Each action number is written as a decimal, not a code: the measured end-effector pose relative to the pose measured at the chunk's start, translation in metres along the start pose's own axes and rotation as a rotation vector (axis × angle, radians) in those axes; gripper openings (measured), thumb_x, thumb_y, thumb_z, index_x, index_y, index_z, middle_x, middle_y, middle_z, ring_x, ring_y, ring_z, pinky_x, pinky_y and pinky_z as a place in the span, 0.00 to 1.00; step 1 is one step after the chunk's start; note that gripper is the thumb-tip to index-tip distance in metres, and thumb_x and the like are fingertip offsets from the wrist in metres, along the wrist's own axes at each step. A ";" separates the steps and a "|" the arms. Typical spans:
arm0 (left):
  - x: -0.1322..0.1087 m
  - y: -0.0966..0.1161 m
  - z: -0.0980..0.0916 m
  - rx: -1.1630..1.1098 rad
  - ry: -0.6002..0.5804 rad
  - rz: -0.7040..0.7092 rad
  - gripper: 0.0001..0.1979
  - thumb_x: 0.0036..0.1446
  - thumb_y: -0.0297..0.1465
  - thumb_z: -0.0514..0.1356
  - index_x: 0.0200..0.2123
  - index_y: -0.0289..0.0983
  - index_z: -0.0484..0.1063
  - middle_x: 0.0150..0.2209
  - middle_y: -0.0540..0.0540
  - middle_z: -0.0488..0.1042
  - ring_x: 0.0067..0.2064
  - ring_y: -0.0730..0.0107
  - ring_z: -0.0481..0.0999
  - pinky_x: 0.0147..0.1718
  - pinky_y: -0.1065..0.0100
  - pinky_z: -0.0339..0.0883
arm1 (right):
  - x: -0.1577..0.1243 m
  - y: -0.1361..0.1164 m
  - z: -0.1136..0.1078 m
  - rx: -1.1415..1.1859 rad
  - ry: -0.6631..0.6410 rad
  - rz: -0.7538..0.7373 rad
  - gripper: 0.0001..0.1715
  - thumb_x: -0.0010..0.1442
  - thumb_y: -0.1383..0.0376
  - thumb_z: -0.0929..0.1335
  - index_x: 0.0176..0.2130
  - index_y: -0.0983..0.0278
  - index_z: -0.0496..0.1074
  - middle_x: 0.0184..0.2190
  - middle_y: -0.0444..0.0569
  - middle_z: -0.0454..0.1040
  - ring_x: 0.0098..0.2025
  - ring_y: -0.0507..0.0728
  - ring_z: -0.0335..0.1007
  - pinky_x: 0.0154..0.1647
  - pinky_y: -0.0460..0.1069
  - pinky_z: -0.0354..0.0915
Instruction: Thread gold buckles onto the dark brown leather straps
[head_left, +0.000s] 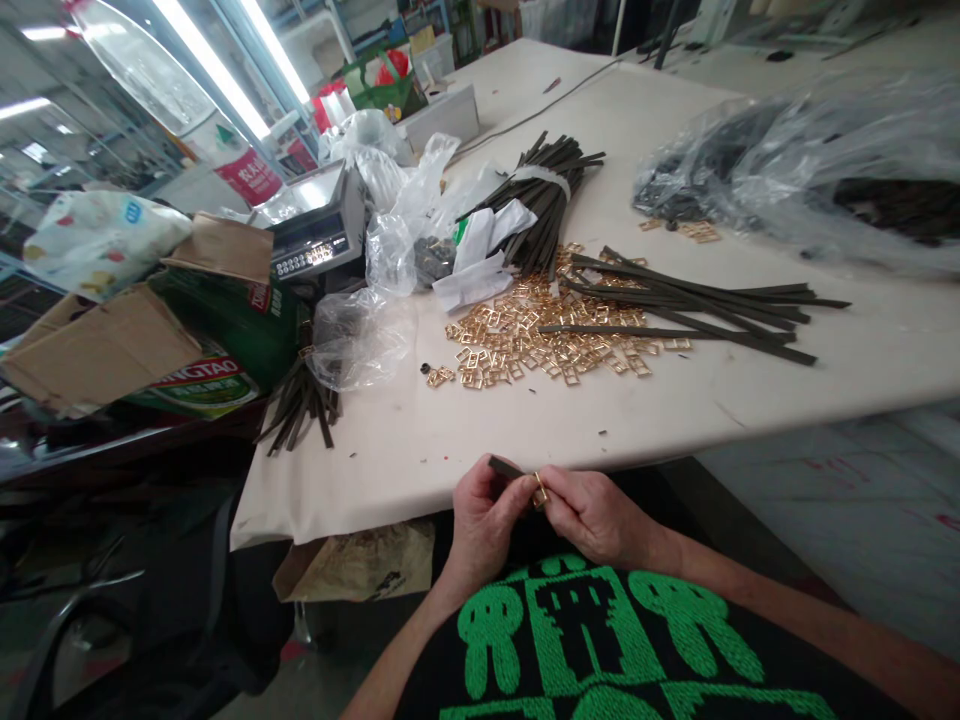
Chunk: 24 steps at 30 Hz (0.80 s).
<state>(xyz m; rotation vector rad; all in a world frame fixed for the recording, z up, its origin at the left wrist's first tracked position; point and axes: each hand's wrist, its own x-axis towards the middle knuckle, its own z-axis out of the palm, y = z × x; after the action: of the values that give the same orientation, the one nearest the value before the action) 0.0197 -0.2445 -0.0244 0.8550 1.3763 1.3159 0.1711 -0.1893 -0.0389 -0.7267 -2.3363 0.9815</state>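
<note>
A pale table fills most of the view, with a large clear plastic bag of dark pieces slumped at its far right. At the left stands an open green carton, and behind it a scale with rows of buttons. Gold buckles lie in a broad heap on the table, spread thin at its edges. A bound bundle of dark strips rests at the back of the heap; loose dark strips fan out to the right, some lying over the buckles.

The two hands meet at the table's near edge, well apart from the heap. The left hand has thumb and fingers pinched on a short dark strip, its end poking up above the knuckles. The right hand has its fingers closed on a gold buckle (the smallest thing here, and half covered). The strip seems to run into the buckle, though the fingertips hide where they join.
</note>
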 end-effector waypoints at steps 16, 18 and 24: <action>-0.006 -0.010 -0.007 0.150 0.048 0.202 0.06 0.58 0.34 0.64 0.35 0.38 0.71 0.29 0.50 0.72 0.30 0.71 0.70 0.31 0.70 0.65 | 0.006 -0.010 -0.009 0.185 -0.021 0.134 0.15 0.65 0.64 0.57 0.29 0.62 0.65 0.23 0.43 0.68 0.25 0.52 0.62 0.27 0.46 0.57; -0.008 -0.010 -0.009 0.132 0.054 0.209 0.07 0.58 0.35 0.64 0.35 0.39 0.72 0.28 0.50 0.72 0.29 0.72 0.70 0.31 0.70 0.64 | 0.007 -0.012 -0.011 0.218 -0.029 0.150 0.17 0.65 0.64 0.57 0.30 0.63 0.67 0.23 0.43 0.68 0.26 0.52 0.63 0.28 0.46 0.58; -0.007 -0.006 -0.013 -0.134 -0.090 0.079 0.20 0.63 0.46 0.56 0.28 0.36 0.74 0.23 0.49 0.70 0.24 0.74 0.67 0.27 0.70 0.62 | 0.007 -0.016 -0.019 0.277 -0.082 0.174 0.19 0.67 0.63 0.58 0.28 0.63 0.70 0.24 0.43 0.71 0.26 0.52 0.63 0.30 0.46 0.60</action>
<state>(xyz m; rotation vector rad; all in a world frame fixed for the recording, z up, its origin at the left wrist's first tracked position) 0.0103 -0.2554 -0.0307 0.8737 1.1810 1.3971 0.1731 -0.1850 -0.0130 -0.7980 -2.1702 1.4021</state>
